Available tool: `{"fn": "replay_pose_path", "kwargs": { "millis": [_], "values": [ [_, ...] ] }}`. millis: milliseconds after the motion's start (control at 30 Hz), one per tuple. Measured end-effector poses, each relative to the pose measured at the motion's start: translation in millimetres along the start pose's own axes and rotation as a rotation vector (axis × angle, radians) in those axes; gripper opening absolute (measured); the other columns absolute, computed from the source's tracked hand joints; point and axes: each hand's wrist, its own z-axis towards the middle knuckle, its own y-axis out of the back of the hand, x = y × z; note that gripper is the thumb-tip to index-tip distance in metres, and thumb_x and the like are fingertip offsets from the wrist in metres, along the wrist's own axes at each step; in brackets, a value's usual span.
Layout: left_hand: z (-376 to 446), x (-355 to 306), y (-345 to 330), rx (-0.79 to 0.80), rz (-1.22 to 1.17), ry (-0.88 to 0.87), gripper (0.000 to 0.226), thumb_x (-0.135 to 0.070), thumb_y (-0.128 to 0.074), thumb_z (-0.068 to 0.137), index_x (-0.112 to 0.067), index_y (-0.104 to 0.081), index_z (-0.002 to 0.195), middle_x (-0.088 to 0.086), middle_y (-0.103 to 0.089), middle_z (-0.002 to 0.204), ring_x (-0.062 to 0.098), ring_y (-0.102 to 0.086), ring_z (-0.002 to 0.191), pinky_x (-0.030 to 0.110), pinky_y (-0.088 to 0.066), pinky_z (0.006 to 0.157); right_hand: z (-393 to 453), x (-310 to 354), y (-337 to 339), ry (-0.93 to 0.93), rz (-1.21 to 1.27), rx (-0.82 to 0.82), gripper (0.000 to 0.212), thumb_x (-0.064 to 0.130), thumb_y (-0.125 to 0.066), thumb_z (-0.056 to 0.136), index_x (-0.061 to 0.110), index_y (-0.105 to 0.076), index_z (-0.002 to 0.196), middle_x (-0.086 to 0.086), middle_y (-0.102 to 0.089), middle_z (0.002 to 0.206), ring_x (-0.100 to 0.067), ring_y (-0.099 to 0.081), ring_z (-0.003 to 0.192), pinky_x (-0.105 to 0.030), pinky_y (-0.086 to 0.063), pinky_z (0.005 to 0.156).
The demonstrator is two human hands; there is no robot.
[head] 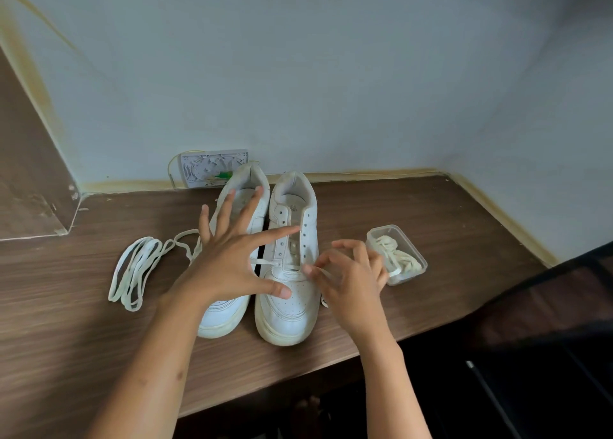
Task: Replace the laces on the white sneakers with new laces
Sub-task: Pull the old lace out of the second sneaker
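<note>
Left hand [229,263] splayed, steadying white leather sneakers [288,292] on the wooden desk [66,355]; right hand [348,273] pinches flat white lace [265,262] beside it. Uneven pulling could unthread it.

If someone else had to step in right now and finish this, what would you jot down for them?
Left hand: open, fingers spread, thumb resting on the right sneaker.
Right hand: pinching a lace threaded through that sneaker's lowest eyelets.
Left sneaker beside it.
Loose lace on the desk, left; more laces in the clear tub, right.
Left: lace the remaining eyelets; the other sneaker's state is hidden.
</note>
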Motion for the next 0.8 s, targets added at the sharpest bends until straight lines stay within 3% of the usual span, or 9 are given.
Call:
{"fn": "replay_pose_path", "kwargs": {
  "millis": [200,267,367,467,633,800],
  "values": [
    [1,-3,2,0.009,0.051,0.049,0.089,-0.092,-0.06,0.042,-0.085,-0.017,0.12,-0.018,0.043,0.15,0.018,0.052,0.131,0.058,0.032,0.105,2,-1,1,0.023,-0.041,-0.116,0.01,0.046,-0.074,0.081,0.038,-0.067,0.078,0.016,-0.045,0.13,-0.015,-0.024,0.125,-0.043,-0.015,0.104],
    [1,-4,2,0.02,0.061,0.061,0.087,-0.092,-0.06,0.042,-0.086,-0.016,0.118,-0.016,0.042,0.152,0.019,0.052,0.131,0.061,0.031,0.105,5,-6,10,-0.041,-0.058,-0.254,0.014,0.036,-0.078,0.078,0.039,-0.066,0.074,0.014,-0.046,0.13,-0.019,-0.027,0.126,-0.048,-0.018,0.104],
    [1,-4,2,0.034,0.07,0.069,0.088,-0.091,-0.061,0.043,-0.086,-0.015,0.118,-0.014,0.042,0.152,0.019,0.052,0.131,0.063,0.029,0.106,6,-19,33,-0.284,-0.01,-0.554,0.021,0.024,-0.079,0.078,0.037,-0.063,0.075,0.007,-0.05,0.128,-0.029,-0.033,0.125,-0.054,-0.024,0.103],
    [1,-5,3,0.032,0.065,0.071,0.09,-0.09,-0.063,0.043,-0.085,-0.016,0.119,-0.014,0.041,0.152,0.019,0.052,0.131,0.061,0.03,0.105,5,-38,46,-0.403,-0.028,-0.734,0.012,0.029,-0.076,0.083,0.028,-0.065,0.077,0.001,-0.051,0.126,-0.036,-0.037,0.123,-0.056,-0.026,0.102],
    [2,-5,3,0.026,0.071,0.067,0.087,-0.091,-0.061,0.042,-0.086,-0.016,0.115,-0.013,0.039,0.154,0.019,0.052,0.131,0.058,0.032,0.105,6,-40,38,-0.335,0.018,-0.605,0.022,0.034,-0.077,0.082,0.027,-0.067,0.1,-0.005,-0.042,0.135,-0.038,-0.032,0.126,-0.057,-0.026,0.104],
    [2,-5,4,0.015,0.05,0.072,0.086,-0.093,-0.057,0.037,-0.089,-0.014,0.112,-0.016,0.039,0.153,0.017,0.051,0.131,0.056,0.033,0.104,6,-21,26,-0.064,0.089,-0.201,0.027,0.061,-0.067,0.076,0.039,-0.068,0.091,0.011,-0.041,0.132,-0.021,-0.024,0.13,-0.039,-0.017,0.104]
  ]
}}
